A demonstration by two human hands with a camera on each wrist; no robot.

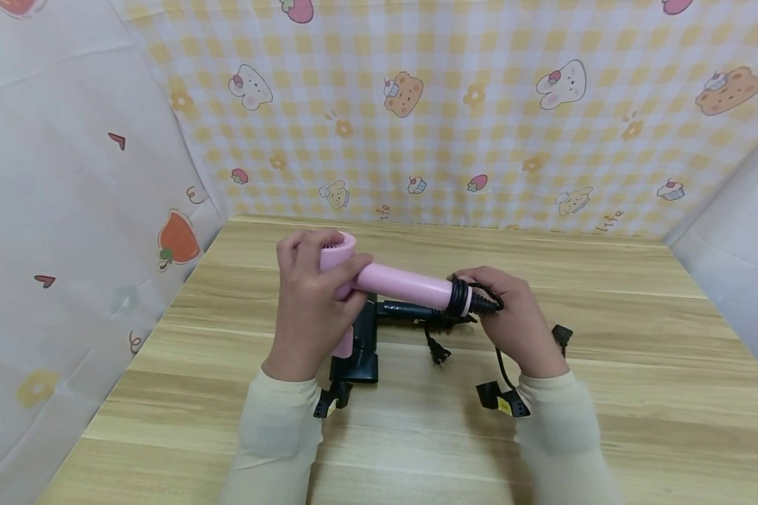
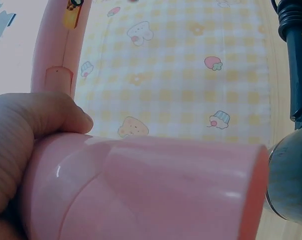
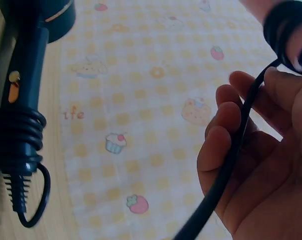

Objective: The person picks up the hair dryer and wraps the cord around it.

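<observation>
My left hand grips a pink hair dryer round its head, and its wide nozzle shows in the left wrist view. The handle points right, with black cord wound round its end. At that end my right hand holds the loose cord, which runs across its curled fingers in the right wrist view. Below the pink dryer, a dark hair dryer lies on the wooden table, partly hidden. Its own cord is coiled round its handle.
A black two-pin plug lies on the table beside the dark dryer's handle. Just right of my right wrist is a small black piece. A yellow checked cloth hangs behind the table, and a white printed cloth at the left.
</observation>
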